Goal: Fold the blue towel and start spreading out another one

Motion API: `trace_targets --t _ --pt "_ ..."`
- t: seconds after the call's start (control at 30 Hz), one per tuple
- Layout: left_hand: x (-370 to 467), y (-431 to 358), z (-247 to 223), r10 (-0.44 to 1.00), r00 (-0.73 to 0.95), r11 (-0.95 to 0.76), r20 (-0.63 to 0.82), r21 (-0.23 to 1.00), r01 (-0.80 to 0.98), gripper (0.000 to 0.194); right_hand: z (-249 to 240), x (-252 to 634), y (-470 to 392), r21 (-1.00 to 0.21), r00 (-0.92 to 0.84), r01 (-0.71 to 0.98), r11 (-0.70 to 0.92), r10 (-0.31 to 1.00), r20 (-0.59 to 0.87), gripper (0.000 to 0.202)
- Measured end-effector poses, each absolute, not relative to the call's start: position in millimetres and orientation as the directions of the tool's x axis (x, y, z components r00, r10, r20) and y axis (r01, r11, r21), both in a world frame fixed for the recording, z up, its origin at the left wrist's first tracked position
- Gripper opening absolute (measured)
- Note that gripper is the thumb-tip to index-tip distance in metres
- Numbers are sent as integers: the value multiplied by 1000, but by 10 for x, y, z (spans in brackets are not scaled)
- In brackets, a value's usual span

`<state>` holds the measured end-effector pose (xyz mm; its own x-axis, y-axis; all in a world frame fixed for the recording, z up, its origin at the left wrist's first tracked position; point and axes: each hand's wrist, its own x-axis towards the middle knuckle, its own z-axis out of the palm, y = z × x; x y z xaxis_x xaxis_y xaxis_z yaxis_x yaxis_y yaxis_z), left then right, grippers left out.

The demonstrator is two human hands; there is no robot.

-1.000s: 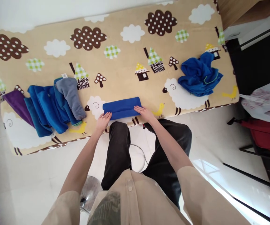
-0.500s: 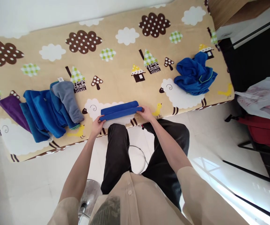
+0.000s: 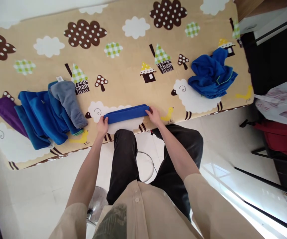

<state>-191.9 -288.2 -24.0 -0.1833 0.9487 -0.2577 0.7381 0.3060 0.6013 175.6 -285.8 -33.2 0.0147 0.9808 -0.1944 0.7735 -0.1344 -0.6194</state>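
Note:
A blue cloth (image 3: 127, 114), folded into a narrow strip, lies near the front edge of the patterned bedding (image 3: 123, 79). My left hand (image 3: 103, 125) pinches its left end, and my right hand (image 3: 154, 116) grips its right end. To the left is a row of folded cloths: a purple one (image 3: 7, 113), several blue ones (image 3: 46, 116) and a grey one (image 3: 67, 99) on top at the right. A crumpled blue cloth (image 3: 210, 74) with a green edge line lies at the right.
A white plastic bag (image 3: 281, 103) and red fabric (image 3: 280, 139) are at the far right, beside black metal bars (image 3: 267, 186). My knees touch or nearly touch the front edge. A round stool (image 3: 97, 199) stands below on the left.
The two halves of the blue strip, apart before, now lie together, the near part folded over the far one. Both hands have moved slightly away from me. The view has shifted a little.

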Motion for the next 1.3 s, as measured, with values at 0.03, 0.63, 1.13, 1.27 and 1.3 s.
trace_targets --t 0.03,0.63,1.13,1.27,1.3 --pt "-1906 -2873 -247 946 -194 316 -261 594 740 29 -321 1746 -2855 -633 51 754 -177 976 -211 45" --pt "-1697 -3361 -124 726 -532 618 -436 752 227 29 -234 1562 -2819 -614 325 678 -404 914 -243 52" --pt "-1216 -3060 -82 515 -258 426 -818 505 -751 34 109 1448 -2223 -210 -343 939 274 809 -478 63" --pt "-1121 -2899 23 552 -301 326 -777 534 -780 41 205 1361 -2286 -159 -325 945 285 784 -529 53" --pt "-1104 -2877 86 586 -299 311 -754 549 -776 42 248 1350 -2321 -148 -314 949 279 789 -528 49"
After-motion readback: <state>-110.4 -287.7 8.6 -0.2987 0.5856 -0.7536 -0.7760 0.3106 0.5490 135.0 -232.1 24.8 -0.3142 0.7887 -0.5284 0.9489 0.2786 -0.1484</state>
